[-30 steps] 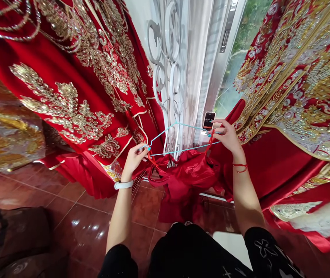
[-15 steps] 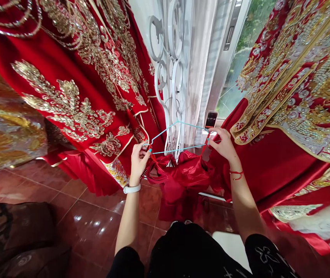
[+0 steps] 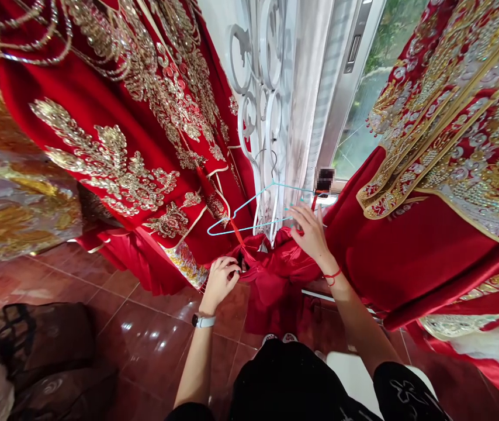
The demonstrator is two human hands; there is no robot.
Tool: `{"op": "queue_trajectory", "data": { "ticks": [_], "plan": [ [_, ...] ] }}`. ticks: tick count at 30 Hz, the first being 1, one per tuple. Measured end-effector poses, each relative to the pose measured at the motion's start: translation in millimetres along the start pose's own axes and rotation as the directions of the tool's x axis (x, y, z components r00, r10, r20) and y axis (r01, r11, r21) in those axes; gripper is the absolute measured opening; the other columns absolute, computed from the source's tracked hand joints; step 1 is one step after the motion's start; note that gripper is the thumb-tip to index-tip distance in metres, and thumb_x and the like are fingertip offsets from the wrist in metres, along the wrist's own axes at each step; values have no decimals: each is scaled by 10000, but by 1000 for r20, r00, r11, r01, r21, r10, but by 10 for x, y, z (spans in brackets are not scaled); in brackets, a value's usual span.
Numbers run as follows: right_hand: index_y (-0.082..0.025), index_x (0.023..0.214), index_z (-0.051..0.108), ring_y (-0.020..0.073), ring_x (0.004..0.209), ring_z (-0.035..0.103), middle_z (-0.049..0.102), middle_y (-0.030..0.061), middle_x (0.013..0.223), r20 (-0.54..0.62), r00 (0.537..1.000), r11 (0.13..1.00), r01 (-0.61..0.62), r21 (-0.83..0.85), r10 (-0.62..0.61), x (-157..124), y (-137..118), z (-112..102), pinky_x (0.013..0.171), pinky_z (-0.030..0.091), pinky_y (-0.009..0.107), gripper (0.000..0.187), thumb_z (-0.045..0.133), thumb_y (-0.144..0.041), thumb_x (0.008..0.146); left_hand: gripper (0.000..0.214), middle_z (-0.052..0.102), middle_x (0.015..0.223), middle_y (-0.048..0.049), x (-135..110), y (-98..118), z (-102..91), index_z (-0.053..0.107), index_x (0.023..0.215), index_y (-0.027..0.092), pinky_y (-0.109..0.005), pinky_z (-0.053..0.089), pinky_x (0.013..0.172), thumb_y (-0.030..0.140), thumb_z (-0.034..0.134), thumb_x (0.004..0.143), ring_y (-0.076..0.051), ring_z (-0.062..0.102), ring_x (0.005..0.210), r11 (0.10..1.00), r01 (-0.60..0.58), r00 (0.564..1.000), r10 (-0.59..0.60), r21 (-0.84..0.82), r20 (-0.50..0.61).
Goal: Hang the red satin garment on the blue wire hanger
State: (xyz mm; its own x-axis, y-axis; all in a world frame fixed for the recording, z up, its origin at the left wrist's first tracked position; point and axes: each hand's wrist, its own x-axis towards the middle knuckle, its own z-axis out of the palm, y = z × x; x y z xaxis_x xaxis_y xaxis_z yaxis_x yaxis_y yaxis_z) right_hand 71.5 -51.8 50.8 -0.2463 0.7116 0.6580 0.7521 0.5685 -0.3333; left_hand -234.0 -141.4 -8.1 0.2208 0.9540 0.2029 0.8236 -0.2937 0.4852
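A thin light-blue wire hanger [image 3: 249,204] hangs by its hook from a white scrolled iron grille [image 3: 262,88]. A plain red satin garment [image 3: 276,269] droops from the hanger by thin red straps. My left hand [image 3: 223,278] is below the hanger, fingers closed on the garment's left edge. My right hand [image 3: 308,231] is at the garment's upper right, just under the hanger's bottom wire, with its fingers loosely spread and touching the cloth.
Red robes with heavy gold embroidery hang on the left [image 3: 113,134] and on the right [image 3: 446,146]. A small dark phone [image 3: 325,179] stands on the window ledge. A brown bag [image 3: 34,351] lies on the red tile floor.
Both hands have let go of the hanger's ends and dropped lower. The left hand now grips the red garment; the right hand has moved left onto the cloth.
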Motion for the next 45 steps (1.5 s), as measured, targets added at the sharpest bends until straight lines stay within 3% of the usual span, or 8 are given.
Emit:
{"op": "queue_trajectory", "data": {
  "ticks": [3, 7, 18, 29, 33, 36, 40, 45],
  "plan": [
    [-305, 1407, 568, 341, 1408, 449, 616, 92, 1367, 165, 986, 1000, 8, -19, -5, -79, -96, 143, 1216, 138, 710, 531, 458, -149, 911, 242, 716, 1062, -85, -103, 0, -78, 727, 820, 221, -474, 443, 962, 252, 493, 875, -271, 570, 1025, 1000, 9, 994, -11, 20, 106],
    [-323, 1358, 621, 339, 1320, 503, 637, 101, 1248, 159, 987, 999, -29, -40, 35, -138, -114, 214, 1194, 144, 742, 516, 455, -137, 906, 201, 700, 906, -75, -280, 56, -126, 673, 741, 215, -434, 457, 904, 226, 490, 824, -251, 566, 900, 999, 39, 978, -32, -30, 206],
    [-346, 1303, 657, 325, 1284, 505, 642, 91, 1195, 96, 991, 995, -91, -31, 94, -272, -243, 254, 1202, 107, 738, 478, 448, -151, 920, 23, 584, 762, -16, -647, 168, -389, 471, 707, 227, -364, 449, 807, 213, 489, 710, -218, 534, 796, 973, 123, 992, -114, -195, 55],
    [-314, 1254, 681, 332, 1282, 504, 637, 100, 1192, 67, 990, 992, -127, -13, 128, -356, -331, 255, 1220, 69, 718, 453, 457, -130, 906, 54, 526, 769, 4, -505, 253, -754, 503, 688, 214, -289, 422, 647, 167, 529, 684, -163, 518, 675, 992, 96, 983, -81, -88, 164],
    [-289, 1249, 682, 319, 1285, 500, 631, 94, 1199, 61, 987, 989, -146, -24, 148, -375, -349, 261, 1216, 74, 717, 444, 466, -125, 898, 60, 559, 857, -23, -343, 208, -746, 564, 756, 205, -285, 472, 705, 228, 560, 812, -170, 572, 774, 979, 17, 989, -46, -201, -140],
    [-289, 1234, 686, 308, 1279, 503, 633, 90, 1186, 54, 987, 988, -150, -38, 152, -383, -363, 282, 1227, 65, 695, 439, 467, -118, 894, 153, 560, 911, -36, -178, 138, -626, 556, 790, 202, -280, 496, 683, 312, 658, 817, -175, 585, 802, 958, 28, 872, -163, -287, -461],
    [-304, 1231, 682, 307, 1276, 501, 632, 84, 1169, 40, 987, 988, -154, -34, 155, -390, -379, 317, 1236, 46, 677, 438, 476, -119, 891, 425, 546, 811, 23, 1, -19, -433, 502, 867, 217, -265, 511, 539, 444, 826, 713, -126, 573, 582, 735, 123, 723, -527, -667, -447],
    [-278, 1276, 660, 324, 1376, 442, 626, 101, 1240, 45, 983, 984, -177, -20, 178, -388, -394, 347, 1232, 61, 690, 467, 462, -110, 888, 333, 681, 683, -39, 45, -189, -302, 596, 744, 158, -336, 615, 746, 433, 765, 825, -203, 725, 707, 111, 389, 761, -598, -914, 252]
  ]
}}
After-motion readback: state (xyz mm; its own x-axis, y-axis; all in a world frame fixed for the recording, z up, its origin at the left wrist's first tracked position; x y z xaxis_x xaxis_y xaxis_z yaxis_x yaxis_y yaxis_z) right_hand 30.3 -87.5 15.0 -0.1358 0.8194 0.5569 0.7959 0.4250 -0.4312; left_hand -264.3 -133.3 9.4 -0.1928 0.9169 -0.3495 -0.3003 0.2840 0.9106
